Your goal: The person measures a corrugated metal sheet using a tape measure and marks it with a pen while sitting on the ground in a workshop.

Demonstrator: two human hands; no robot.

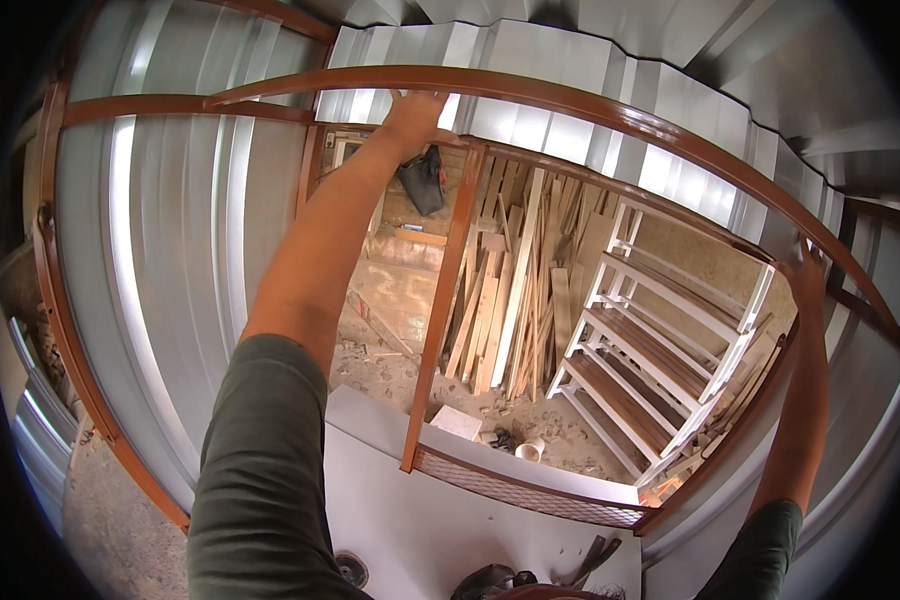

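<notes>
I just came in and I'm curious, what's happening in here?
Someone's left hand is up at a reddish-brown metal bar, and their right hand is near the same bar, farther right. I can't tell if either is gripping it. Shiny wavy metal sheets are behind it; farther back, wooden boards stand beside a white rack.
</notes>
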